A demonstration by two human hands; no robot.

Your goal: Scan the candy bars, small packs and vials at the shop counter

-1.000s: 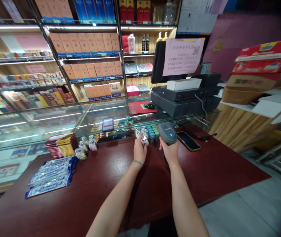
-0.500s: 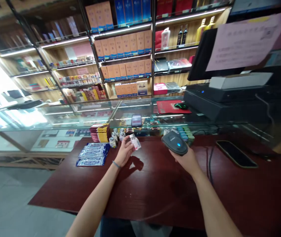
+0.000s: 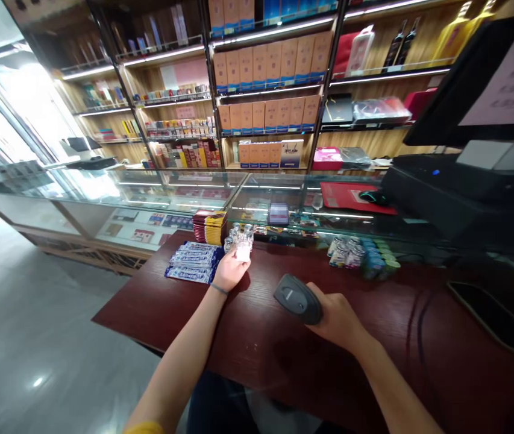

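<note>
My left hand (image 3: 231, 272) grips a small bottle (image 3: 243, 251), its side brightly lit and its label washed out. Close behind it stand several small bottles with silvery caps (image 3: 237, 231). My right hand (image 3: 337, 314) is wrapped around a dark grey barcode scanner (image 3: 297, 298), whose head points toward the lit bottle; the two are apart. To the left of the bottles are a stack of red and yellow packets (image 3: 209, 227) and a row of blue and white sachets (image 3: 193, 263). More small bottles (image 3: 346, 252) stand beyond the scanner, beside blue and green cylindrical packs (image 3: 378, 259).
A glass display counter (image 3: 175, 196) runs along the back of the dark red table (image 3: 257, 337). At right are a phone (image 3: 494, 313), a cable (image 3: 413, 319) and a monitor (image 3: 464, 78). A mouse (image 3: 373, 197) lies on a red mat (image 3: 338, 196).
The view has turned, so the surroundings sit differently. The scanner has come closer to my left hand, its blue light no longer shows, and the held bottle is now brightly lit.
</note>
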